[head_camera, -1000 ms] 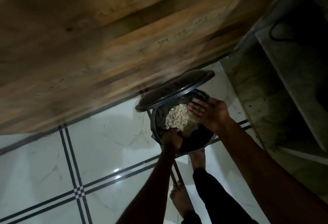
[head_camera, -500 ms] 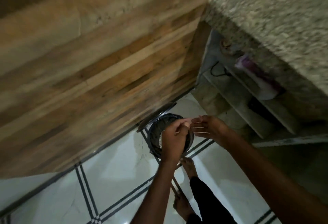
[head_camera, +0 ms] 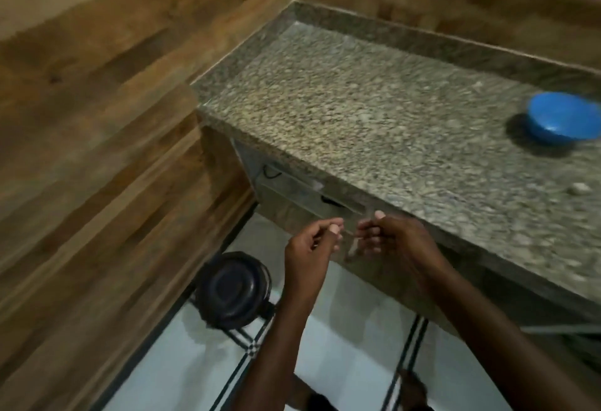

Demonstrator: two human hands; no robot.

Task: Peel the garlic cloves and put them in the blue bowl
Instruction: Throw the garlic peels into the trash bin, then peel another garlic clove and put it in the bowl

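Both hands are up in front of the worktop's front edge, fingers curled and nearly meeting. The left hand (head_camera: 310, 244) has its thumb and fingertips pinched together around something small and pale, maybe a garlic clove (head_camera: 334, 229), though it's too blurry to be sure. The right hand (head_camera: 395, 238) sits just at 3 o'clock from the left, fingers curled inward and thumb sticking up, and there's a thin pale sliver (head_camera: 353, 242) at its fingertips, so it looks like it's pinching a bit of skin; hard to tell for sure with the blur. The two hands are close but not touching.

Going outward: down at about 7 o'clock from the hands, on the white tiled floor (head_camera: 351, 339) with dark stripe lines, there's a round dark bin (head_camera: 234, 289) with its lid shut, right up against the wood-panel wall (head_camera: 97, 118). At 12 to 3 o'clock is the speckled granite worktop (head_camera: 374, 111) with a raised rim along its back and left edges. The blue bowl (head_camera: 563, 118) sits on the worktop way over at 2 o'clock, well apart from both hands, near the right edge of the view. What's inside it isn't visible from this angle. A small pale bit (head_camera: 579, 187) lies on the worktop at 3 o'clock, could be a clove, can't say. Open shelves (head_camera: 292, 192) show under the worktop.
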